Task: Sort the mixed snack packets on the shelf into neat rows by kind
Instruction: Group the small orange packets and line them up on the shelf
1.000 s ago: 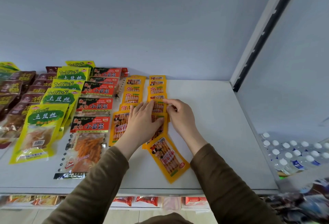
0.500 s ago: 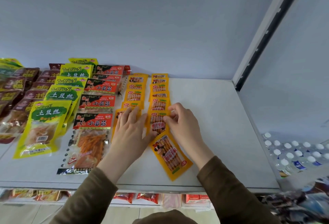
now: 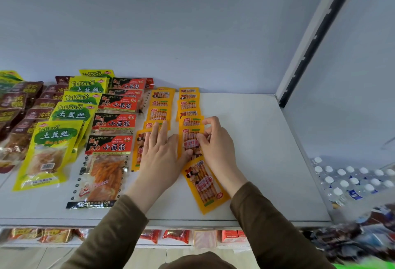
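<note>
Small orange snack packets lie in two rows on the white shelf (image 3: 245, 140). My left hand (image 3: 160, 157) lies flat, fingers straight, on the front packet of the left orange row (image 3: 139, 147). My right hand (image 3: 215, 142) has its fingers curled at the right edge of an orange packet (image 3: 189, 140) in the right row; its thumb presses that packet. A skewed orange packet (image 3: 205, 185) lies at the front of that row. Red-and-black packets (image 3: 111, 144), yellow-green packets (image 3: 53, 140) and brown packets (image 3: 17, 119) form rows to the left.
The shelf's right part is bare up to the side wall with a black slotted rail (image 3: 316, 40). Capped water bottles (image 3: 352, 181) stand lower right. A lower shelf holds red packets (image 3: 175, 235). The shelf's front edge (image 3: 171, 222) runs beneath my forearms.
My left hand has slid left off the right orange row onto the left row's front packet. My right hand stays at the right row, and the packet between the hands now shows.
</note>
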{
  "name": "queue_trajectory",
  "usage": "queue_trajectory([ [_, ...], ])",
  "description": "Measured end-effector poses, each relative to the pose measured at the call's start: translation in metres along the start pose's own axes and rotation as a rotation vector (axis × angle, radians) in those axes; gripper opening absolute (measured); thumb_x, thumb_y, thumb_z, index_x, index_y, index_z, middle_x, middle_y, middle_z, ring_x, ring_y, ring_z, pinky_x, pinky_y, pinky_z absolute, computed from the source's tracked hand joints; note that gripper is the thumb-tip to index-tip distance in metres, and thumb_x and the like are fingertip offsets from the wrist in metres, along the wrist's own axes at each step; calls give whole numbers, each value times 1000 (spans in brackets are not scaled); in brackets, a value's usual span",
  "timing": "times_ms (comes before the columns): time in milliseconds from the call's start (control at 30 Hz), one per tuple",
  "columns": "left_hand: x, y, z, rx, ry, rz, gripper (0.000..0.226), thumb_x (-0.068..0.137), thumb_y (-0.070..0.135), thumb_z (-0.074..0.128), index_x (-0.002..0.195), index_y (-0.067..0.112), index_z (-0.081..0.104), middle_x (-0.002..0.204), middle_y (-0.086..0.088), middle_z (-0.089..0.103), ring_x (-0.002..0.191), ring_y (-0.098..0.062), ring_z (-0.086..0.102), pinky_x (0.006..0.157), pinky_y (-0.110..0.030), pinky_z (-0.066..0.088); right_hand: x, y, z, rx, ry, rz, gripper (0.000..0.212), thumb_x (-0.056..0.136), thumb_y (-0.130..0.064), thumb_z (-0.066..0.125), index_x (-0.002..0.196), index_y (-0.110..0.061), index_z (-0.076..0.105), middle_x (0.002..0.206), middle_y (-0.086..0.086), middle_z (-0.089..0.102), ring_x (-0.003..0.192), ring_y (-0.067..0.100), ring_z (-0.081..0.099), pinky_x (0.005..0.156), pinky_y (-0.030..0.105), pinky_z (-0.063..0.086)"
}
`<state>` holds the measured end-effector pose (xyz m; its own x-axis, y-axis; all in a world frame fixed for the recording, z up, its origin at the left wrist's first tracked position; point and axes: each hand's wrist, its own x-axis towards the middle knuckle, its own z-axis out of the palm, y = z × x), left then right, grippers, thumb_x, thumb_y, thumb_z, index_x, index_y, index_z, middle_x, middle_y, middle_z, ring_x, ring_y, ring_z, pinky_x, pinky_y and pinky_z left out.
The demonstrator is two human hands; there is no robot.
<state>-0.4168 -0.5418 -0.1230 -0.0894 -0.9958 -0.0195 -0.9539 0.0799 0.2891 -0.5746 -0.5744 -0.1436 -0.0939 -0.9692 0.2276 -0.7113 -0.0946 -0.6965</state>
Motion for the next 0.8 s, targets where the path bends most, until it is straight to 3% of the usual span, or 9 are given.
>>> queue_trajectory([
  [133,15,-11,-1,69,19,-29,76,101,67,21,161,19,24,173,-8,-13,157,-26,-22,124,-45,-13,5,3,-6,-18,8,22,49,99,-38,62,143,-20,47,134,-2,61,126,19,49,99,33,43],
  [267,41,-13,-4,103,-41,-24,69,106,57,14,162,18,18,172,-10,-15,156,-30,-24,124,-51,-12,7,5,-5,-101,-69,55,51,107,-32,47,155,-22,37,141,0,62,135,23,49,114,42,38],
  [567,56,-8,0,66,-78,-11,65,109,53,16,165,19,13,173,-4,-10,157,-26,-21,125,-51,-14,-1,-6,4,-101,-131,21,58,109,-32,42,163,-22,23,148,-1,57,140,22,46,120,43,33],
  [667,52,-9,-3,61,-43,9,64,109,53,17,164,19,17,173,-6,-8,157,-27,-20,124,-49,-14,-2,-4,-4,16,-128,45,53,109,-28,44,160,-23,31,147,1,58,140,21,47,117,40,38],
  [800,26,-18,-11,34,43,37,78,101,66,13,165,23,8,173,-3,-12,156,-23,-24,124,-42,-15,-9,6,-28,70,-137,52,38,106,-31,53,144,-27,54,137,-8,60,134,14,46,98,17,36],
])
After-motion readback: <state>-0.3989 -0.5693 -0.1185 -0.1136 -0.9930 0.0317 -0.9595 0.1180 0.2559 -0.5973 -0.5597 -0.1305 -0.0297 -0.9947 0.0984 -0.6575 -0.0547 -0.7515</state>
